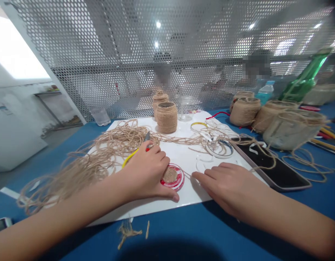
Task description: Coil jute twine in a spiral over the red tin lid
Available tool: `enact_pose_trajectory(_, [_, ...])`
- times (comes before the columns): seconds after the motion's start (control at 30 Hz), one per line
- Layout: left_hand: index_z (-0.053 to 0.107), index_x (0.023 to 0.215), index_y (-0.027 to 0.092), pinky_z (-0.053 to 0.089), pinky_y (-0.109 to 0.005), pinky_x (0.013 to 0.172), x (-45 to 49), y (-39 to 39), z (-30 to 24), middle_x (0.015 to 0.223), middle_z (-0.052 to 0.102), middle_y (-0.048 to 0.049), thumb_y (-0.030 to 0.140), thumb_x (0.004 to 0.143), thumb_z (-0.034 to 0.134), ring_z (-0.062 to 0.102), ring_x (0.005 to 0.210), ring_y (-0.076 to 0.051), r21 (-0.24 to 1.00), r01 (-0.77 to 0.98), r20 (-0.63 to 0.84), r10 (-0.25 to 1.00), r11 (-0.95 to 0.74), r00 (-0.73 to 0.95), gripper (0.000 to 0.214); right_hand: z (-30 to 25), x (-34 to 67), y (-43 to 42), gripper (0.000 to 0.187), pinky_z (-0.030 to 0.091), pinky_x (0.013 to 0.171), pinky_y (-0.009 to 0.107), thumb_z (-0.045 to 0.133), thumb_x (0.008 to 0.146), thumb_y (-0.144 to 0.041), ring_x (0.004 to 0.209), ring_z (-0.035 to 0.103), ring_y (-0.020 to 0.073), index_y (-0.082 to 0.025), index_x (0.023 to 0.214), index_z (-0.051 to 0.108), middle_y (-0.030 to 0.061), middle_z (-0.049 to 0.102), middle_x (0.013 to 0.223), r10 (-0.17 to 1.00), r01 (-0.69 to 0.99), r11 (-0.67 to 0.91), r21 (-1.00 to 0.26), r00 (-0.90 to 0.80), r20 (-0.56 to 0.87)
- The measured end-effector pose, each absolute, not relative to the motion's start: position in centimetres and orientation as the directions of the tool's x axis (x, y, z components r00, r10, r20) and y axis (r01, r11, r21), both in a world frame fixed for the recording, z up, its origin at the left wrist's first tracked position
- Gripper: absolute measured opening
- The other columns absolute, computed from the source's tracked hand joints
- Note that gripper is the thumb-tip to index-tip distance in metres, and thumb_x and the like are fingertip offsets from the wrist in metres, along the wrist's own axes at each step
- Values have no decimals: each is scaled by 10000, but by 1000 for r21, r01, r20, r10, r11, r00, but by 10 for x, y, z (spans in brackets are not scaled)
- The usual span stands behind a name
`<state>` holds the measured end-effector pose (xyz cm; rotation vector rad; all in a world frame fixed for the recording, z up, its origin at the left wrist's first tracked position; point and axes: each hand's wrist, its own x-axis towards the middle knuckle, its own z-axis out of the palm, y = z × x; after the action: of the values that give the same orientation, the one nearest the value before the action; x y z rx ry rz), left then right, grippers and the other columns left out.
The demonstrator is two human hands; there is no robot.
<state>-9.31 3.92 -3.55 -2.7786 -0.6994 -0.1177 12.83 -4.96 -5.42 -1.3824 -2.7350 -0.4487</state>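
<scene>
My left hand (149,168) spans a flat, round red-and-white disc (180,180) with lettering, its thumb at the near edge and its fingers at the far side. Jute twine is coiled into a small flat round (170,174) at the disc's centre. A strand of twine (186,172) runs from there to my right hand (226,183), which pinches it between thumb and index finger. Partly hidden beneath my left hand are scissors with yellow handles (129,158). A big loose heap of twine (121,139) lies to the left, on a white board (181,154).
Twine-wrapped jars (166,117) stand at the back, beside a clear glass jar (186,108). Tape rings (219,148), a phone (276,163), more wrapped jars (245,111) and a green bottle (303,83) lie or stand rightward. A perforated metal screen (124,72) closes off the back.
</scene>
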Motion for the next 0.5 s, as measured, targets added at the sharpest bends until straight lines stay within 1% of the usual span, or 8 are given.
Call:
enact_pose_trajectory(0.07, [604, 706, 150, 316, -480, 903, -93, 39, -36, 700, 621, -86, 860, 596, 452, 529, 756, -247, -280, 475, 167, 445, -835, 880, 735, -53, 128, -50, 228, 286, 600, 308, 511, 801, -119, 631, 561, 168, -172, 1006, 593, 7, 622, 721, 767, 789, 564, 244, -610, 200])
enact_pose_trajectory(0.13, [608, 694, 148, 313, -486, 911, -92, 38, -36, 691, 616, -87, 869, 604, 419, 525, 746, -244, -308, 468, 187, 429, -828, 884, 751, -53, 128, -51, 207, 286, 597, 308, 509, 803, -123, 619, 558, 164, -175, 981, 601, 4, 621, 712, 756, 786, 567, 245, -615, 223])
enact_pose_trajectory(0.27, [635, 747, 139, 271, -524, 944, -92, 37, -34, 755, 621, -107, 857, 666, 348, 526, 804, -271, -318, 479, 200, 436, -818, 877, 777, -54, 126, -51, 177, 283, 588, 313, 521, 809, -137, 610, 559, 167, -184, 954, 611, -6, 615, 696, 756, 785, 569, 245, -617, 220])
enact_pose_trajectory(0.33, [643, 802, 135, 247, -537, 953, -92, 37, -31, 790, 620, -112, 807, 724, 354, 520, 835, -281, -310, 487, 218, 438, -816, 872, 736, -54, 126, -51, 173, 282, 589, 314, 520, 813, -138, 616, 560, 167, -183, 953, 611, -4, 613, 694, 756, 786, 567, 246, -615, 223])
enact_pose_trajectory(0.37, [640, 828, 137, 252, -527, 947, -93, 37, -30, 801, 617, -108, 749, 775, 365, 516, 840, -274, -297, 478, 220, 428, -827, 877, 674, -54, 126, -51, 172, 280, 589, 314, 516, 816, -138, 616, 560, 165, -182, 953, 610, -3, 612, 693, 756, 787, 566, 246, -614, 226])
enact_pose_trajectory(0.43, [623, 855, 151, 290, -471, 908, -93, 39, -27, 810, 609, -87, 560, 886, 374, 507, 828, -241, -241, 442, 206, 399, -864, 893, 480, -53, 125, -51, 164, 279, 590, 312, 507, 827, -143, 619, 557, 162, -178, 951, 608, 1, 611, 692, 754, 788, 565, 242, -613, 235])
enact_pose_trajectory(0.5, [599, 858, 161, 323, -400, 844, -94, 42, -27, 808, 600, -66, 356, 932, 366, 496, 802, -206, -160, 416, 185, 387, -895, 903, 313, -52, 125, -52, 154, 278, 591, 310, 500, 833, -148, 621, 553, 158, -174, 941, 607, 7, 611, 692, 750, 787, 568, 240, -616, 242])
